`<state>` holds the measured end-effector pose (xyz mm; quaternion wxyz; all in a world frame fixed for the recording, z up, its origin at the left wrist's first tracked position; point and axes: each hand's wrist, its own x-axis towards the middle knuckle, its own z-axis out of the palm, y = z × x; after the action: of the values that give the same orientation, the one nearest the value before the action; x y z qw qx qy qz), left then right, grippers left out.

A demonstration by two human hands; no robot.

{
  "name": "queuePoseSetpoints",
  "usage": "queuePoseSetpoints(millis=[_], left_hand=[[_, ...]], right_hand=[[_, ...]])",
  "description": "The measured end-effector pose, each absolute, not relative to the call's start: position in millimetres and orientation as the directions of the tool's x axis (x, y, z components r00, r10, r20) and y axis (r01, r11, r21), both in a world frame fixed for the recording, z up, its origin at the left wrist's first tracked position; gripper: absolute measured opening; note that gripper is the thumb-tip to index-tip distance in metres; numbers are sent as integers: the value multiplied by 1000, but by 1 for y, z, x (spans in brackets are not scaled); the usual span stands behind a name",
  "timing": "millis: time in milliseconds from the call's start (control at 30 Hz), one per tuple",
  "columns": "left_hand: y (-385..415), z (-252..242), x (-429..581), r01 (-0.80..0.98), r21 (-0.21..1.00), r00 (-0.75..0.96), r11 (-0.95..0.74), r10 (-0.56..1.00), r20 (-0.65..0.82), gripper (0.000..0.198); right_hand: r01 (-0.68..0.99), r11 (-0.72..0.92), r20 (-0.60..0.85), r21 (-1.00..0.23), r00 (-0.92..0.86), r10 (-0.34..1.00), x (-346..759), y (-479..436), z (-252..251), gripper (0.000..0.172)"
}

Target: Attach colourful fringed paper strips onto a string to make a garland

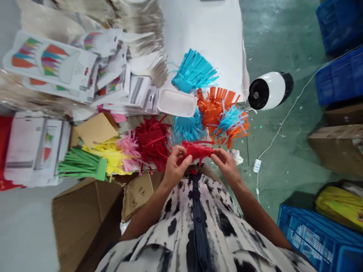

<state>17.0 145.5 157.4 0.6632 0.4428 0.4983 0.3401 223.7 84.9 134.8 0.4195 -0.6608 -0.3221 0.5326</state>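
Between my two hands, close to my body at the table's front edge, is a red paper fringe with cut strips. My left hand pinches its left end between thumb and fingers. At its right end, my right hand grips it with the fingertips. A heap of dark red fringes lies just left of my left hand. Beyond my hands are a blue fringe and orange fringes with light blue strips on top. Farther back sits another blue fringe.
A white plastic tray stands behind the fringes. Green, yellow and pink fringes lie left. Printed packages are piled farther left. An open cardboard box is below. A white fan and blue crates are right.
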Motion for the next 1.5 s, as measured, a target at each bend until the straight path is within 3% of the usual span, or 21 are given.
queuePoseSetpoints(millis=[100,167,233,300,367,467,533,600,733,767,900,1000,1067,1133,1167,1233,1300,1333,1433,1500], left_hand=[[139,165,21,114,926,296,359,878,-376,26],[139,165,20,85,894,247,440,860,-446,28],[139,161,17,80,877,106,473,871,-480,28],[140,158,16,260,879,63,399,902,-427,20],[141,158,15,497,842,264,211,887,-378,11],[146,166,17,526,850,620,-38,702,-352,15],[154,173,17,467,880,708,-90,634,-310,17],[165,180,14,429,897,760,-106,580,-294,17],[188,178,1,377,925,802,50,482,-353,17],[192,172,-4,363,922,815,132,434,-383,22],[198,135,-11,424,813,896,399,-54,-441,54],[191,103,-5,506,747,853,431,-376,-361,49],[190,87,-1,553,725,811,411,-465,-355,46],[197,81,2,584,745,795,323,-417,-441,42],[204,83,3,585,774,802,243,-314,-507,39],[219,94,5,574,819,819,1,37,-573,30],[233,114,7,585,753,790,-301,420,-447,21],[238,125,8,591,684,774,-428,542,-328,26],[243,146,6,578,548,753,-605,654,-71,52],[239,141,-2,558,553,754,-619,656,-26,64]], right_hand=[[-80,-496,-502,-865,175,847,244,96,119,41],[-29,-487,-478,-873,242,844,258,101,111,40],[139,-432,-362,-891,357,861,269,104,113,33],[388,-324,-152,-863,413,898,272,103,127,25],[586,-149,51,-796,311,949,268,101,149,24],[618,152,162,-772,-40,986,255,100,178,48],[529,247,130,-812,-249,960,248,102,185,59],[465,243,66,-851,-365,929,243,106,181,56],[440,168,-62,-882,-461,885,241,108,165,12],[435,151,-86,-888,-479,874,240,106,164,11],[402,102,-140,-910,-528,838,235,97,168,18],[417,56,-188,-907,-521,832,239,92,168,21],[467,46,-217,-883,-494,842,247,92,163,23],[564,80,-211,-822,-432,877,259,93,157,24],[626,105,-190,-773,-385,903,264,94,155,25],[740,139,-117,-658,-283,952,273,95,157,25],[813,129,-49,-568,-190,981,274,93,163,25],[836,106,-27,-538,-143,989,271,90,166,26],[873,16,0,-487,-18,1000,254,77,165,29],[879,-6,17,-477,16,1000,238,67,146,33]])
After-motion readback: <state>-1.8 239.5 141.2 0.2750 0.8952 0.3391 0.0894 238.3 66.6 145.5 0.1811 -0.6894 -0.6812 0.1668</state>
